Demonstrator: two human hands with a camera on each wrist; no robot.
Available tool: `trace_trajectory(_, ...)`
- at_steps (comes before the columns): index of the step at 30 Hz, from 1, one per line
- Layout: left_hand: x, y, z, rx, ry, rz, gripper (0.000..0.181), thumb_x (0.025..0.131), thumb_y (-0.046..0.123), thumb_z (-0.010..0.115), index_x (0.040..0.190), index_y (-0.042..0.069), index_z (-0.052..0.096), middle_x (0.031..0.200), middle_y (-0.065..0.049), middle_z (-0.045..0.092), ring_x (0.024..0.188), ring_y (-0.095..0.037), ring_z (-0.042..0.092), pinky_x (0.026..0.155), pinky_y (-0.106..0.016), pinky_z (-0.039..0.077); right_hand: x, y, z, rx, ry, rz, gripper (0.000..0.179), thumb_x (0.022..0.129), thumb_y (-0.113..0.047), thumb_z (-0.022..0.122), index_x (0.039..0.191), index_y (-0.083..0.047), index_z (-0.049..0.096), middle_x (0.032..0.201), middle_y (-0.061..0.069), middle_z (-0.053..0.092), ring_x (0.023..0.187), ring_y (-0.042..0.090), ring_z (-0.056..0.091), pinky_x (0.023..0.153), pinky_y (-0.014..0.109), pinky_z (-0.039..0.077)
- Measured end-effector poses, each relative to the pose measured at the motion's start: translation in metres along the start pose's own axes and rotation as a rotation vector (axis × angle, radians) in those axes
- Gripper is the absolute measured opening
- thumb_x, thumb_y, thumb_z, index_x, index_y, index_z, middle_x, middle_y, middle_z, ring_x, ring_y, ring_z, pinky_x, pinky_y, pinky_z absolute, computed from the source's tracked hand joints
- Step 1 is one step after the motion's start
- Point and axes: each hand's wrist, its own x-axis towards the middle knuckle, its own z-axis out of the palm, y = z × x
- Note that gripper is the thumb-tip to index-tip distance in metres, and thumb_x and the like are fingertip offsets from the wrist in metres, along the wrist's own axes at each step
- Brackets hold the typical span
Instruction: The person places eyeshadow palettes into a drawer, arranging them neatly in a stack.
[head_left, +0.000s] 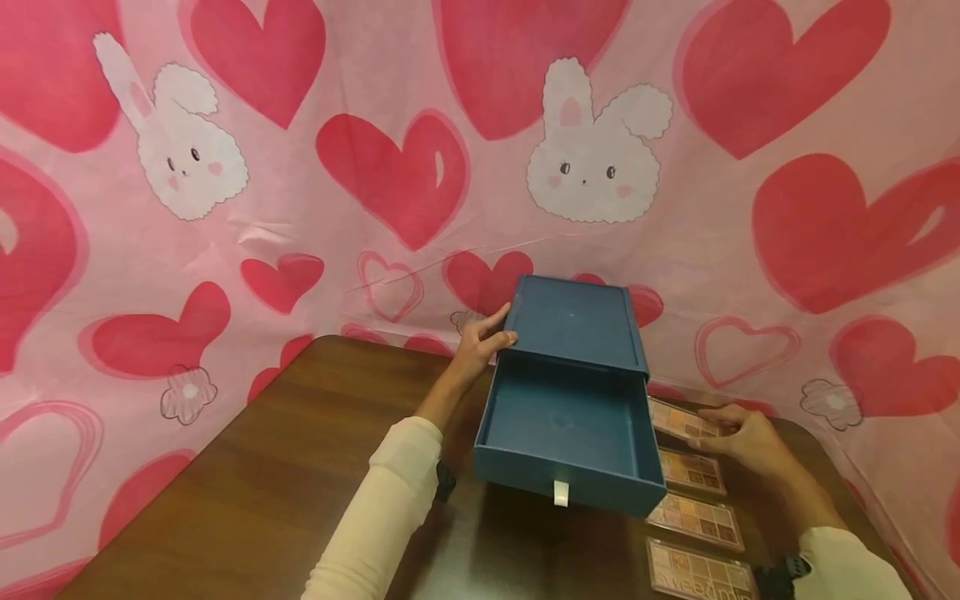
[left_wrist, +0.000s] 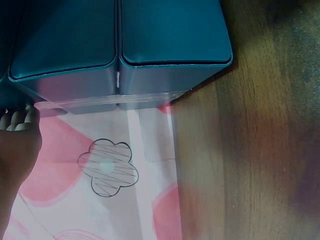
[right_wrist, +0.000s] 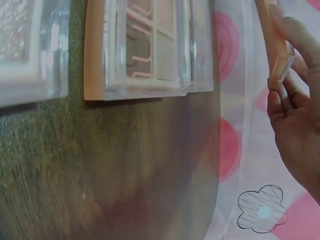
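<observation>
In the head view a blue drawer box [head_left: 577, 321] stands on the table, its top drawer [head_left: 562, 417] pulled out and bare inside, a white tab [head_left: 561, 493] on its front. My left hand [head_left: 480, 342] grips the box's left side, thumb near the top edge. In the left wrist view, that hand [left_wrist: 20, 140] is at the side of the blue units. My right hand [head_left: 750, 437] pinches the farthest eyeshadow palette [head_left: 682, 419] by its right end. In the right wrist view, this palette [right_wrist: 275, 45] is raised between thumb and fingers.
Three more clear-lidded palettes [head_left: 690, 471] [head_left: 697, 521] [head_left: 701, 571] lie in a row on the brown wooden table [head_left: 315, 467], right of the drawer. A pink heart-and-bunny cloth [head_left: 420, 75] hangs right behind the table's back edge.
</observation>
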Motion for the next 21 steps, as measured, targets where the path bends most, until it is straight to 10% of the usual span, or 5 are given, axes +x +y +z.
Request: trace_trajectory(21, -0.001, 0.0, 0.001, -0.035, 0.01, -0.049, 0.064, 0.092, 0.014, 0.055, 0.153, 0.002, 0.041, 0.129, -0.037, 0.062, 0.091, -0.005, 0.07, 0.087, -0.03, 0.06, -0.033, -0.028, -0.017, 0.014, 0.075, -0.104, 0.051, 0.075, -0.015, 0.088, 0.119, 0.004, 0.072, 0.08, -0.012, 0.055, 0.079, -0.002, 0.043, 0.065, 0.019, 0.038)
